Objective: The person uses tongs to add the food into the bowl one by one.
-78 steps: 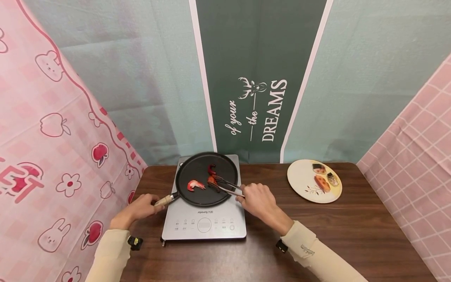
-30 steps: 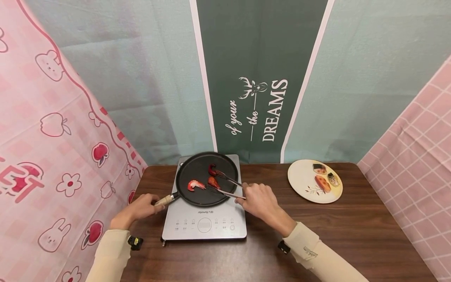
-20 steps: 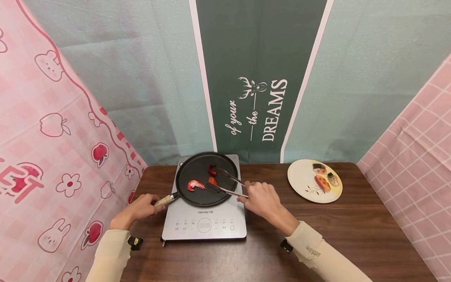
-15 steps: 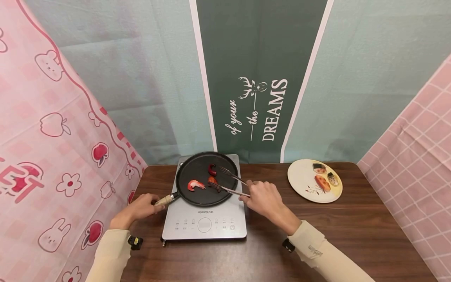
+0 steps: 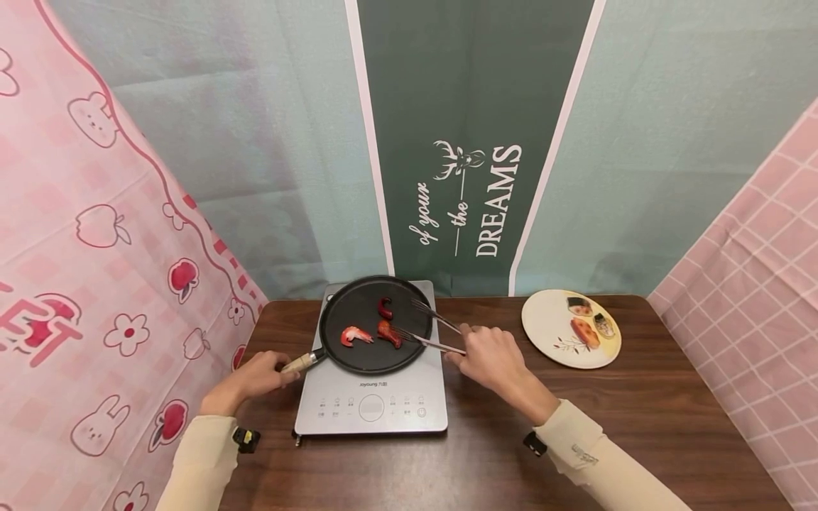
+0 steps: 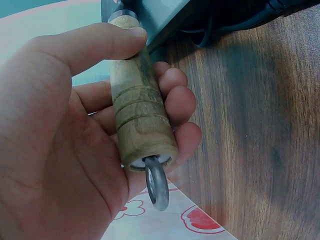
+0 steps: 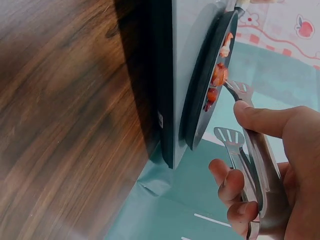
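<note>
My left hand (image 5: 258,374) grips the wooden handle (image 6: 142,110) of a black frying pan (image 5: 348,301), fingers wrapped under it and thumb on top. Metal tongs (image 5: 441,346) are held in my right hand (image 5: 492,358), their slotted tips spread apart over the pan's right side. One tip is close to a browned drumstick-shaped piece (image 5: 388,332); whether it touches is unclear. A dark red curled piece (image 5: 385,308) lies behind it in the pan, and a red-and-white shrimp (image 5: 355,336) to its left. Nothing is between the tongs' tips.
Beneath the pan is a silver induction cooker (image 5: 409,419) with a touch panel. A round plate (image 5: 543,319) with printed food pictures sits at the back right of the wooden table (image 5: 626,426). Cloth curtains enclose the back and both sides.
The tongs have spread from a narrower grip around the drumstick-shaped piece, and my right hand has drawn back to the right. That piece now shows more fully, turned slightly. My left hand stays put.
</note>
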A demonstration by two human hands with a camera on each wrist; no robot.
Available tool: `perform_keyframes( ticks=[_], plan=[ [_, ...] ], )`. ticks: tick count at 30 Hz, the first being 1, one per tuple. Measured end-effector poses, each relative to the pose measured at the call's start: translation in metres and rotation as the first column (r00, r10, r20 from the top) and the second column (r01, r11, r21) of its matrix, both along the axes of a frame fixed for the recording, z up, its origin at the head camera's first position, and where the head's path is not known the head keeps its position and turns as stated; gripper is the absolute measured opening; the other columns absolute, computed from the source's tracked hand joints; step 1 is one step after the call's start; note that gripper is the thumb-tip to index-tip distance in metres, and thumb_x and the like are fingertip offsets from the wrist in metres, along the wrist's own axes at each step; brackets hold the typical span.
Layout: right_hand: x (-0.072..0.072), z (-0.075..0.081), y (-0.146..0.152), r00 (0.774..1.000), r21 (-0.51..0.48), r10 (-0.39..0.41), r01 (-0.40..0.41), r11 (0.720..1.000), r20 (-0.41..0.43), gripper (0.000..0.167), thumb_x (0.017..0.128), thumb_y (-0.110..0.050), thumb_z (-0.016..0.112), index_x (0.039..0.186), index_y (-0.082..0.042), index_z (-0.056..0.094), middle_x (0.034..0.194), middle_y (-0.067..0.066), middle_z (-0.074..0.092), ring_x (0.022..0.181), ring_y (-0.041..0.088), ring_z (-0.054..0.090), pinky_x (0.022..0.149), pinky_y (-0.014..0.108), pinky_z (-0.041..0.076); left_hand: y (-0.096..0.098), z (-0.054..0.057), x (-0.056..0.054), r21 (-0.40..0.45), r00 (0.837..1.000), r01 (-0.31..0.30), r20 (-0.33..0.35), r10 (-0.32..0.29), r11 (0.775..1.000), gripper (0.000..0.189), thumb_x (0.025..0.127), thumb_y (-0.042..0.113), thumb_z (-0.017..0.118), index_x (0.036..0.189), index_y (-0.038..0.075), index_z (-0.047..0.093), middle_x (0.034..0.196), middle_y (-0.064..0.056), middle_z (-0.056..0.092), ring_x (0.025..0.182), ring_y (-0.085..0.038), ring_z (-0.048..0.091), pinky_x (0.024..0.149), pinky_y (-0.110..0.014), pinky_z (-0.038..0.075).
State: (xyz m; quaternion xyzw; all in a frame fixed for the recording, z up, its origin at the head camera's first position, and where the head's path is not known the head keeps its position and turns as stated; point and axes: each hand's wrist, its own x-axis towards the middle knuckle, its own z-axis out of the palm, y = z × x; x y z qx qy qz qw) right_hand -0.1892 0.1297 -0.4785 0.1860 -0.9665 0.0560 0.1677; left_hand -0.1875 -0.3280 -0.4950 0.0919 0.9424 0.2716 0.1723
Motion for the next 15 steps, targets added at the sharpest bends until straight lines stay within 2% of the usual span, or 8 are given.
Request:
perform_keyframes(
  ticks=[6, 15],
  plan=[
    [-0.001, 0.001, 0.012, 1.0, 0.006, -0.023, 0.023, 1.0, 0.013, 0.055, 0.078, -0.053, 0.09, 0.099, -0.006, 0.07, 0.065, 0.005, 0.064, 0.049, 0.028, 0.059, 0.045, 0.043, 0.045, -0.001, -0.002, -0.001, 0.002, 1.0, 0.009, -0.014, -0.009, 1.0, 0.02, 0.096, 0.022, 0.073, 0.081, 0.011, 0.065, 0.063, 0.004, 0.057, 0.058, -0.013, 0.052, 0.056, -0.029, 0.042],
    [0.0, 0.004, 0.03, 0.996, -0.004, -0.07, 0.07, 0.998, 0.05, 0.06, 0.08, -0.052, 0.089, 0.109, -0.002, 0.073, 0.07, 0.009, 0.068, 0.049, 0.029, 0.057, 0.045, 0.044, 0.044, -0.001, -0.003, -0.001, 0.007, 1.0, 0.009, -0.015, -0.009, 1.0, 0.02, 0.095, 0.022, 0.073, 0.081, 0.01, 0.065, 0.063, 0.004, 0.056, 0.058, -0.013, 0.052, 0.056, -0.029, 0.042]
  ],
)
